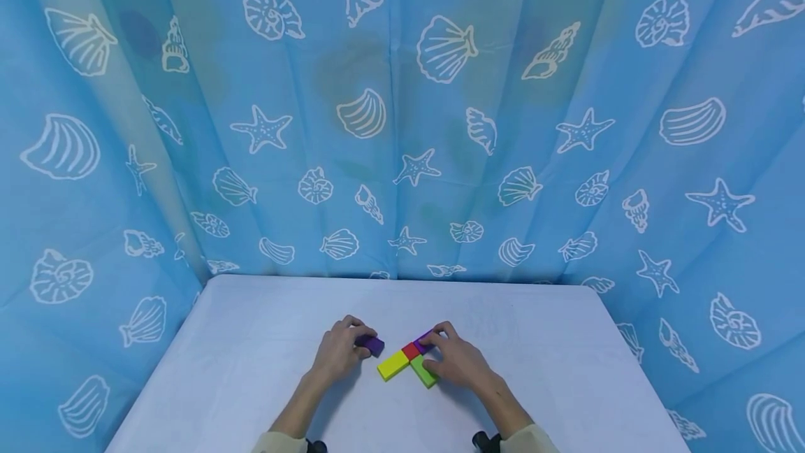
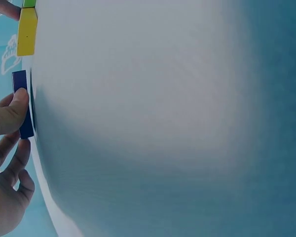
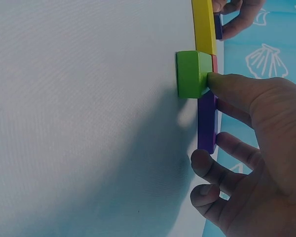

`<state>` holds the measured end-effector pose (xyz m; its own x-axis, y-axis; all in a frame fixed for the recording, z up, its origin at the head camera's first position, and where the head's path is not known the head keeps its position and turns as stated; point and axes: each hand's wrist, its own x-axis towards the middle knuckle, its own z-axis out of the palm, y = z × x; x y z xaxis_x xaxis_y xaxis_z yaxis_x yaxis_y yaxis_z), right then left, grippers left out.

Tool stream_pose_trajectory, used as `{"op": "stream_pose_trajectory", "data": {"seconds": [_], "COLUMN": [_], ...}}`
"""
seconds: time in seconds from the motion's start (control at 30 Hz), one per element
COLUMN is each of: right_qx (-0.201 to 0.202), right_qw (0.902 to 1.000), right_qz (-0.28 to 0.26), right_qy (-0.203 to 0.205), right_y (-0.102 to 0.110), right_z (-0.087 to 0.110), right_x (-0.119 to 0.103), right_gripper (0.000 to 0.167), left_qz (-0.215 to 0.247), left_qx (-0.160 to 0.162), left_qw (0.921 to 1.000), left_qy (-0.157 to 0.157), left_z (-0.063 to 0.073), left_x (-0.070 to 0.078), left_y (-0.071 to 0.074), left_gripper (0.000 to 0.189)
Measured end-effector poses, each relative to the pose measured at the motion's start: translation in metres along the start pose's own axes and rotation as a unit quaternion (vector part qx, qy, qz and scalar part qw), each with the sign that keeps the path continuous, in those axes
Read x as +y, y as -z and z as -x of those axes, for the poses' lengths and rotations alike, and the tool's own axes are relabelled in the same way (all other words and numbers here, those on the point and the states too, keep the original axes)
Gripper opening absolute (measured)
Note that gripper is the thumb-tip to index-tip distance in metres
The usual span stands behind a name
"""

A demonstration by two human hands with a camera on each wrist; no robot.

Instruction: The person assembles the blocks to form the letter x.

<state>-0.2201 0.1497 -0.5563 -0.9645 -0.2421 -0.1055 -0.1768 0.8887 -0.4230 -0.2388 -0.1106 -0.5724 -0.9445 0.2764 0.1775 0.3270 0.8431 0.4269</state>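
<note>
My left hand [image 1: 339, 349] pinches a dark purple block [image 1: 374, 346] between thumb and fingers, close over the table. In the left wrist view the same dark purple block [image 2: 23, 106] looks navy, the thumb lying across its face. To its right, a small red block [image 1: 411, 351] sits where a yellow block [image 1: 393, 365], a green block [image 1: 424, 372] and a second purple block [image 1: 425, 342] meet. My right hand [image 1: 460, 361] holds this group, thumb against the green block [image 3: 190, 74] and fingers along the purple block [image 3: 206, 123], partly covering both.
A white-covered table [image 1: 264, 320] bears the blocks. Behind it and at both sides hangs a blue curtain [image 1: 390, 103] with white shells and starfish. Dark straps with small devices sit at both wrists, near the light sleeves [image 1: 530, 439].
</note>
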Motion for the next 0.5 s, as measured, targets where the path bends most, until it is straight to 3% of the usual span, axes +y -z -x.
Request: {"op": "stream_pose_trajectory", "data": {"seconds": [0.5], "right_qx": [-0.003], "right_qw": [1.0000], "right_qz": [-0.006], "right_qy": [-0.006], "right_y": [-0.0015], "right_z": [-0.0012], "right_x": [0.0010], "right_gripper": [0.039], "left_qz": [0.000], "left_qx": [-0.001], "left_qw": [1.0000], "left_qy": [-0.002], "left_z": [0.0009], "left_x": [0.0025], "left_y": [-0.0018], "left_gripper": [0.031]}}
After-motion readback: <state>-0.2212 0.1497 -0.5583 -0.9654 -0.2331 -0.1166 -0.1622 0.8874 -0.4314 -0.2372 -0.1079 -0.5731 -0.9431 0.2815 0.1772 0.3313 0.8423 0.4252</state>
